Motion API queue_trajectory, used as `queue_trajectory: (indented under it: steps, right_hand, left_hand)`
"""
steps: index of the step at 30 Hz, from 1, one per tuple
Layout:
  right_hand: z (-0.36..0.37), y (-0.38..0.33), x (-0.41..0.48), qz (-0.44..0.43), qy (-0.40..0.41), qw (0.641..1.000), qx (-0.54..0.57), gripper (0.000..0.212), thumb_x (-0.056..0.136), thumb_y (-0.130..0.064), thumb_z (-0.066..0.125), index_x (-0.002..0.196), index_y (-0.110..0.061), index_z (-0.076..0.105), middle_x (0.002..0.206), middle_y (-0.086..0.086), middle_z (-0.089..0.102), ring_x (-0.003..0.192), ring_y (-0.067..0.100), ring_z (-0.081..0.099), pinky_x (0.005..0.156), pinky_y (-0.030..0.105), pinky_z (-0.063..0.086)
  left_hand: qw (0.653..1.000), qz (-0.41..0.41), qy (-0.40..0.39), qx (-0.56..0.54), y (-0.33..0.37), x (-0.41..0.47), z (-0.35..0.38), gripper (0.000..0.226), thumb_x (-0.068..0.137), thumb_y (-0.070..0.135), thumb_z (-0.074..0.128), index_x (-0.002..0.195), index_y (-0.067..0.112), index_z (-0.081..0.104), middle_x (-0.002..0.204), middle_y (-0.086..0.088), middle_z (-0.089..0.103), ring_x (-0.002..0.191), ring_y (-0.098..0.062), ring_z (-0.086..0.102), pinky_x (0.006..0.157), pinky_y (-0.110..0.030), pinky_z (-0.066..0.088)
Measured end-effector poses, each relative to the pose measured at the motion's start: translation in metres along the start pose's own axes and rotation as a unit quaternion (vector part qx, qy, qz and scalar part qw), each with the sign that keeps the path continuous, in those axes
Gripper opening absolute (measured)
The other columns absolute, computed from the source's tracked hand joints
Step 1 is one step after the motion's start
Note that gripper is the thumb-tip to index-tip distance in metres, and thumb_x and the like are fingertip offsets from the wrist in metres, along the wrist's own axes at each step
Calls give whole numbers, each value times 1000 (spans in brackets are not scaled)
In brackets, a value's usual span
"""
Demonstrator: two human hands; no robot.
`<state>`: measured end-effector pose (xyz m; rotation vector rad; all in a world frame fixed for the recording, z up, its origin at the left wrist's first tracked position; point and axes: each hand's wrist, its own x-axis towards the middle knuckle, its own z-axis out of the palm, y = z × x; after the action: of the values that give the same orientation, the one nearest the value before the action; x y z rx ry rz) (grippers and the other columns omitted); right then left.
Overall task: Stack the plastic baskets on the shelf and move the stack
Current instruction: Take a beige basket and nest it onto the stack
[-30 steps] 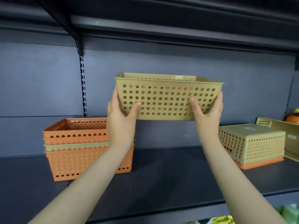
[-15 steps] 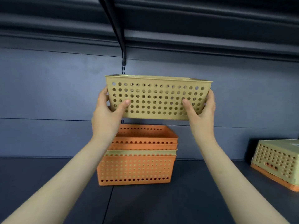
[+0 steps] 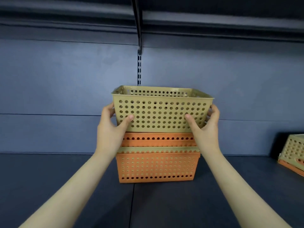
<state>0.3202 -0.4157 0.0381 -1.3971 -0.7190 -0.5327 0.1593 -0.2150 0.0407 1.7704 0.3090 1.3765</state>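
A tan perforated basket [image 3: 162, 111] is gripped at both ends: the left hand [image 3: 111, 129] is closed on its left end and the right hand [image 3: 204, 129] on its right, thumbs pressed on the near wall, the other fingers [image 3: 213, 111] wrapped around the sides. It is held upright directly over the stack of orange baskets [image 3: 157, 163], its base at the stack's top rim. The stack is set on the dark shelf [image 3: 65, 186]. Another tan basket [image 3: 293, 151] is seen upside down at the far right.
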Motion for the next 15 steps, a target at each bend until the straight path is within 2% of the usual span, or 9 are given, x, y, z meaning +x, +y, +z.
queue_trajectory:
  steps: [2, 5, 7, 10, 11, 13, 15]
  right_hand:
    - [3, 3, 0, -1, -3, 1000, -8, 77, 85, -32, 75, 145, -24, 27, 130, -16, 42, 115, -4, 46, 80, 0, 38]
    - [7, 8, -3, 4, -11, 1000, -21, 81, 83, -36, 76, 144, -25, 25, 132, -12, 45, 122, 8, 48, 91, 15, 41]
    - [5, 13, -5, 4, -2, 1000, -19, 91, 80, -40, 78, 148, -28, 19, 130, -5, 53, 122, 11, 52, 95, 21, 43]
    - [0, 17, -8, 14, 3, 999, -28, 103, 76, -45, 80, 153, -36, 11, 121, -1, 57, 120, 15, 55, 92, 14, 41]
    - [-2, 18, -10, 13, 3, 999, -37, 105, 74, -49, 80, 153, -40, 10, 121, -1, 57, 121, 18, 54, 96, 19, 43]
    - [-4, 23, -13, 5, 3, 998, -65, 102, 72, -57, 77, 149, -50, 11, 121, -1, 57, 124, 23, 51, 103, 39, 44]
    - [-5, 26, -18, 5, -1, 996, -86, 93, 75, -57, 74, 148, -49, 17, 123, -3, 55, 126, 22, 46, 105, 43, 41]
  left_hand:
    - [1000, -7, 3, 10, -9, -1, 0, 53, 86, 36, 74, 131, 29, 46, 125, 17, 57, 120, 2, 52, 102, -30, 42]
    - [999, -19, 13, 33, -21, -1, -3, 53, 82, 47, 74, 126, 38, 45, 128, 15, 58, 130, -9, 49, 109, -46, 40]
    - [999, -25, 6, 34, -24, -2, -3, 54, 79, 52, 73, 123, 43, 44, 127, 15, 58, 132, -12, 47, 108, -50, 41]
    - [999, -31, -16, 24, -27, -7, -2, 55, 83, 44, 75, 128, 37, 44, 130, 10, 56, 133, -14, 45, 105, -42, 44]
    - [999, -28, -19, 33, -29, -9, -2, 54, 84, 43, 74, 130, 34, 45, 132, 8, 56, 134, -15, 42, 104, -39, 43]
    - [997, -23, -17, 72, -32, -13, -3, 54, 86, 43, 70, 133, 25, 49, 135, 3, 54, 135, -14, 34, 103, -33, 33]
    - [995, -27, -14, 96, -34, -16, -4, 55, 88, 44, 68, 135, 22, 50, 138, -1, 48, 132, -13, 27, 101, -29, 26]
